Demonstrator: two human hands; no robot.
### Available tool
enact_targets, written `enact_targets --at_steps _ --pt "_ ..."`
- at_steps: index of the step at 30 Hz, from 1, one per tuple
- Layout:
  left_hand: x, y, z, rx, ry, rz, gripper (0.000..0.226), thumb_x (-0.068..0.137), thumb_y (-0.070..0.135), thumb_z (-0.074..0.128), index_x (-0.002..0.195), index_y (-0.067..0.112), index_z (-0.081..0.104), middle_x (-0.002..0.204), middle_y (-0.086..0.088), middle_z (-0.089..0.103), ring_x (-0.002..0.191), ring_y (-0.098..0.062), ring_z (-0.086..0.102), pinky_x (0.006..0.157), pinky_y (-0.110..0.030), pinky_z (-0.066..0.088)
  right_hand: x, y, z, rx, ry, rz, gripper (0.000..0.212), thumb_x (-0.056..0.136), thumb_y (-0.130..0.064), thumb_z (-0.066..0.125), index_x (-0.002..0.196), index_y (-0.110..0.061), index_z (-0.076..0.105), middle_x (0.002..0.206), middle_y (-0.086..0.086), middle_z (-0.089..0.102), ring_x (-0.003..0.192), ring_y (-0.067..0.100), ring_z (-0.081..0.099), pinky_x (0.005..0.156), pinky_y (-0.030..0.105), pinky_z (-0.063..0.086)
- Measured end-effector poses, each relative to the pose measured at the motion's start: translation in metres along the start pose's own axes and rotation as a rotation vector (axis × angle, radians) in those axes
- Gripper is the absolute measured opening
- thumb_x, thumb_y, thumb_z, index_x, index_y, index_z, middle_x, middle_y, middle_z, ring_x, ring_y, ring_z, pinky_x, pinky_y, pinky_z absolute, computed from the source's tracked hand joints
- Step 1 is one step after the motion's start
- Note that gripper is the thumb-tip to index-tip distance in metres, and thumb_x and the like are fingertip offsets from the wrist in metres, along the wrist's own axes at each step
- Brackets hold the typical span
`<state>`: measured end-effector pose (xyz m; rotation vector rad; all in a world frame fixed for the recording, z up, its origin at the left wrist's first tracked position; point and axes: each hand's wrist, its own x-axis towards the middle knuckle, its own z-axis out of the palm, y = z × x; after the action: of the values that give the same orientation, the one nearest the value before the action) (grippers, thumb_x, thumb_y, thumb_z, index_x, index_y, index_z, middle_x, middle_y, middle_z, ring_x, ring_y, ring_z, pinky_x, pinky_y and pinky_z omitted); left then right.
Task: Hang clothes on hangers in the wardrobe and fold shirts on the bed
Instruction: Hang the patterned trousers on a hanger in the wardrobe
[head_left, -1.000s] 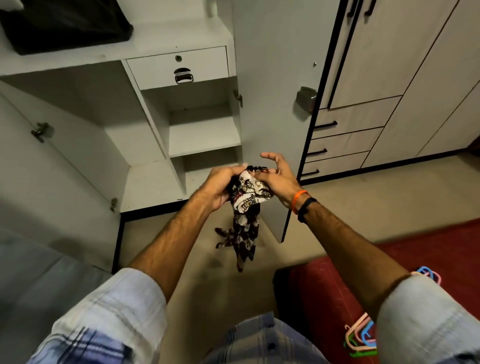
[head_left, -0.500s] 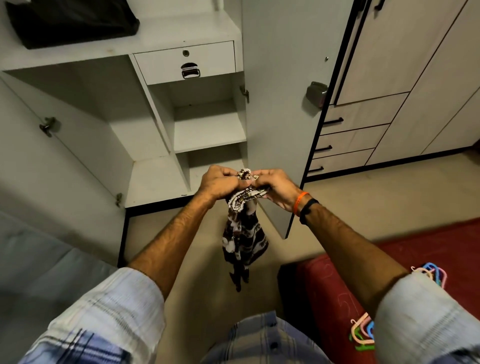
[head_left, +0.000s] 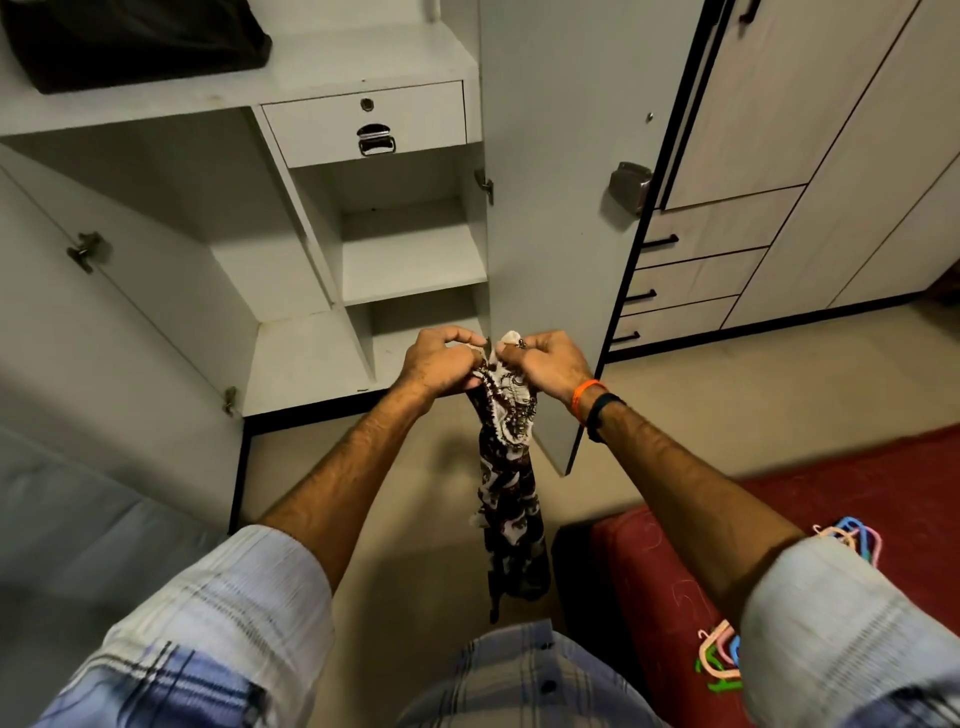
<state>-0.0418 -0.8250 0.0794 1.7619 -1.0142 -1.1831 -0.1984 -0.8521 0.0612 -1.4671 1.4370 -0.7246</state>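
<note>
Nearest to me, coloured hangers (head_left: 719, 657) lie on the red bed (head_left: 649, 571) at my right side. Above the floor, between my forearms, the patterned garment (head_left: 511, 499) hangs down in a narrow bunch. My left hand (head_left: 441, 361) and right hand (head_left: 548, 364) both grip its top edge with curled fingers, close together. I judge it light, soft and limp, so I should hold it at the collar or shoulders to spread it. Behind stands the open wardrobe (head_left: 410, 270).

Both hands (head_left: 441, 358) (head_left: 545, 364) raised together, fingers curled.
</note>
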Motion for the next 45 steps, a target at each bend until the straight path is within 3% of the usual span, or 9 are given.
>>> enact_targets --at_steps 6,11,19,23,27,31,36,42,45 --pt "0.001 -0.008 -0.023 0.064 0.114 0.051 0.041 0.084 -0.004 0.046 0.078 0.023 0.077 0.086 0.004 0.073 0.053 -0.011 0.052 0.059 -0.029 0.052 -0.001 0.009 -0.025 0.068 0.061 0.027 0.026 0.089 -0.002 0.060 0.107 -0.018 0.066 0.094 0.005 0.068 0.066 0.016 0.070 0.062 0.031 0.061" --pt "0.009 -0.016 -0.055 0.059 0.243 0.024 0.024 0.084 0.007 0.062 0.069 0.017 0.078 0.080 -0.004 0.076 0.064 -0.016 0.064 0.076 -0.032 0.060 0.003 0.019 -0.041 0.230 0.046 0.105 0.030 0.093 0.006 0.049 0.084 -0.010 0.073 0.107 0.014 0.070 0.084 0.022 0.072 0.066 0.026 0.061" --pt "0.004 -0.018 -0.072 0.450 0.251 0.153 0.020 0.078 0.004 0.068 0.089 0.020 0.073 0.102 0.000 0.070 0.095 -0.016 0.064 0.089 -0.030 0.056 0.004 0.022 -0.038 -0.059 0.105 0.070 0.022 0.067 -0.007 0.083 0.079 -0.021 0.072 0.096 0.006 0.072 0.097 0.020 0.069 0.093 0.033 0.055" --pt "0.002 -0.027 -0.074 0.716 0.287 0.247 0.027 0.075 0.004 0.078 0.094 0.022 0.073 0.107 -0.006 0.070 0.091 -0.017 0.061 0.088 -0.026 0.053 0.006 0.018 -0.027 -0.127 0.249 -0.061 0.033 0.076 0.001 0.079 0.104 -0.001 0.063 0.081 -0.008 0.050 0.069 -0.004 0.052 0.088 0.028 0.050" --pt "-0.006 -0.028 -0.082 0.819 0.418 0.274 0.029 0.077 0.039 0.082 0.102 0.027 0.075 0.099 0.000 0.073 0.092 -0.020 0.063 0.085 -0.033 0.053 0.003 0.018 -0.026 -0.298 0.317 -0.116 0.043 0.069 -0.025 0.089 0.098 -0.016 0.059 0.092 -0.008 0.062 0.090 0.010 0.057 0.087 0.027 0.048" --pt "-0.007 -0.031 -0.094 0.570 0.438 0.095 0.041 0.069 0.051 0.084 0.099 0.026 0.075 0.091 0.005 0.073 0.089 -0.016 0.065 0.080 -0.031 0.054 0.013 0.025 -0.031 -0.052 0.258 -0.051 0.033 0.060 -0.034 0.092 0.076 -0.014 0.072 0.101 -0.007 0.067 0.098 0.011 0.063 0.089 0.024 0.051" --pt "-0.003 -0.034 -0.104 0.100 0.296 0.027 0.045 0.060 0.048 0.088 0.086 0.014 0.073 0.081 0.001 0.074 0.076 -0.016 0.071 0.062 -0.027 0.057 0.005 0.020 -0.033 0.335 0.168 0.028 0.018 0.073 -0.009 0.083 0.076 -0.007 0.065 0.064 0.001 0.066 0.049 0.004 0.057 0.052 0.020 0.047" --pt "-0.006 -0.035 -0.097 -0.147 0.146 0.084 0.033 0.086 0.034 0.073 0.102 0.006 0.070 0.093 -0.008 0.076 0.092 -0.026 0.073 0.086 -0.041 0.059 0.007 0.020 -0.031 0.554 0.137 0.041 0.082 0.049 -0.036 0.097 0.114 0.002 0.065 0.097 0.012 0.076 0.090 0.026 0.073 0.087 0.041 0.058" --pt "-0.002 -0.040 -0.093 -0.175 0.127 0.080 0.035 0.088 0.035 0.070 0.110 0.007 0.069 0.097 -0.011 0.076 0.094 -0.025 0.073 0.089 -0.043 0.058 0.004 0.018 -0.032 0.569 0.073 0.040 0.056 0.063 -0.019 0.091 0.107 0.006 0.068 0.097 0.016 0.075 0.093 0.031 0.073 0.086 0.041 0.058"
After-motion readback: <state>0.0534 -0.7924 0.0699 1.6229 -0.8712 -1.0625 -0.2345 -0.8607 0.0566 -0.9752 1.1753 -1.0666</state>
